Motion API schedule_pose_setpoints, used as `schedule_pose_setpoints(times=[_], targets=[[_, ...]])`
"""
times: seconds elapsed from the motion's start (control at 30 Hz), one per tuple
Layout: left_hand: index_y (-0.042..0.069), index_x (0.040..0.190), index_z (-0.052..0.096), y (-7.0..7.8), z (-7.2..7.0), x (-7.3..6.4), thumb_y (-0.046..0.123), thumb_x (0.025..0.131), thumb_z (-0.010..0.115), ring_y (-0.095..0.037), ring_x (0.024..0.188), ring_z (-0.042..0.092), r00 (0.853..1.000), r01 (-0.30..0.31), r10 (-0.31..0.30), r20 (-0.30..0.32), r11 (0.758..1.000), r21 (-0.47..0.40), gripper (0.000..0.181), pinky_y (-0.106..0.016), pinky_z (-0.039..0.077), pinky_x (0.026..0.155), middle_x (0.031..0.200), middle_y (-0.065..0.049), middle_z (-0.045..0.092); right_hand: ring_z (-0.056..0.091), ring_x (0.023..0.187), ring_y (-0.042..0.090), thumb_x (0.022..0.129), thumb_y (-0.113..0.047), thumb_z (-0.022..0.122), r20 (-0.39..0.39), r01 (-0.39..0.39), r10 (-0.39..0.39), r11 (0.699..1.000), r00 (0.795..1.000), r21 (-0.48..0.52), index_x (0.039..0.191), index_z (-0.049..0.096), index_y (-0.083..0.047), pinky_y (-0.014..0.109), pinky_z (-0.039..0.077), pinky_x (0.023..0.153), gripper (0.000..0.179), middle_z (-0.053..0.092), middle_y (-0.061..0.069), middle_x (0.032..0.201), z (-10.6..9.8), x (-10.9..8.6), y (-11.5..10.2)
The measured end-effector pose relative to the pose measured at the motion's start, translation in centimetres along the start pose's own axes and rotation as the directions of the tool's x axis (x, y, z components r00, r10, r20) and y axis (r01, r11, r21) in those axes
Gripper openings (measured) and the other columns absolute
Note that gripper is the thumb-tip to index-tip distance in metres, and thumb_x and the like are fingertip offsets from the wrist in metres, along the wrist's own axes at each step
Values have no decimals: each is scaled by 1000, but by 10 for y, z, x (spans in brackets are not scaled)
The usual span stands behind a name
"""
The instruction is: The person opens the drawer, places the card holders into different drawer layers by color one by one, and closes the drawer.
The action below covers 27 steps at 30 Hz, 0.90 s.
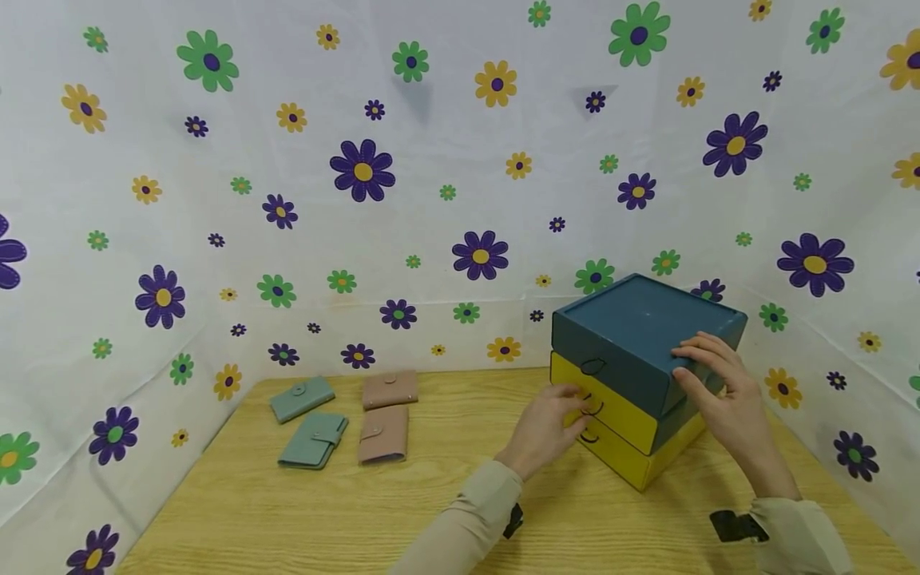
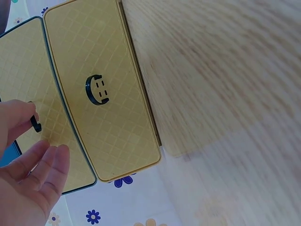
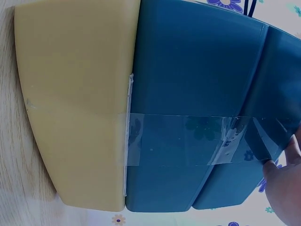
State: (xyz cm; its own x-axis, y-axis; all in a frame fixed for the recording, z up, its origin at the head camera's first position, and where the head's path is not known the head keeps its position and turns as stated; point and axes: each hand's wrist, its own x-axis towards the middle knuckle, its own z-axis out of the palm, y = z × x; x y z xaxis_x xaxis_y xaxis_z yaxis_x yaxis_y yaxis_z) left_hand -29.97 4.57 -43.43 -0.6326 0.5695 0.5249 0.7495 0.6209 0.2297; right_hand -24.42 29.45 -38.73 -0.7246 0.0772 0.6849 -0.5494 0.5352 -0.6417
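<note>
A stack of three drawers (image 1: pixel 647 319) stands on the right of the table, with a blue top drawer and two yellow-fronted ones below. My left hand (image 1: pixel 546 427) is at the middle drawer's front, thumb and a finger pinching its small dark handle (image 2: pixel 35 124); its other fingers extend beside the yellow front. The hand partly hides that handle. Below it, the bottom drawer's curved handle (image 2: pixel 94 89) is untouched. My right hand (image 1: pixel 726 387) rests on the stack's upper right edge, fingers spread over the blue top. Clear tape (image 3: pixel 178 139) runs across the stack's side.
At the table's left lie two green wallets, one behind (image 1: pixel 302 398) and one in front (image 1: pixel 314 441), beside two pink wallets, one behind (image 1: pixel 390 390) and one in front (image 1: pixel 383 435). A white flowered cloth (image 1: pixel 431 208) encloses the wooden table (image 1: pixel 345 519).
</note>
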Motion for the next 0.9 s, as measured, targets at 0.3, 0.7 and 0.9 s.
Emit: schedule_pose_setpoints(times=[0.3,0.7,0.9], targets=[[18,104,78,-1,2,0,24,93,68,-18,118,60,1000,2,-2,0,1000,31,17,-26,50,97,127,-4,65,30,139,-2,92,-2,65,2,0,0,1000,1000,8,120,66,-1,16,18,112,28,53,-3,137,0,0,-1],[17,106,78,-2,2,-1,23,94,67,-20,120,61,999,32,-31,23,999,-23,18,-30,50,99,131,-7,63,30,138,-2,92,-2,65,7,0,-1,1000,1000,12,120,66,-1,17,18,112,27,53,-2,137,1,1,-2],[16,104,78,-2,1,-4,24,94,67,-19,118,63,1000,29,-29,10,999,-37,17,-29,51,97,129,-7,66,29,138,-4,94,-6,64,18,-21,21,1000,1000,4,121,65,-3,24,17,115,27,52,-1,139,0,0,-4]])
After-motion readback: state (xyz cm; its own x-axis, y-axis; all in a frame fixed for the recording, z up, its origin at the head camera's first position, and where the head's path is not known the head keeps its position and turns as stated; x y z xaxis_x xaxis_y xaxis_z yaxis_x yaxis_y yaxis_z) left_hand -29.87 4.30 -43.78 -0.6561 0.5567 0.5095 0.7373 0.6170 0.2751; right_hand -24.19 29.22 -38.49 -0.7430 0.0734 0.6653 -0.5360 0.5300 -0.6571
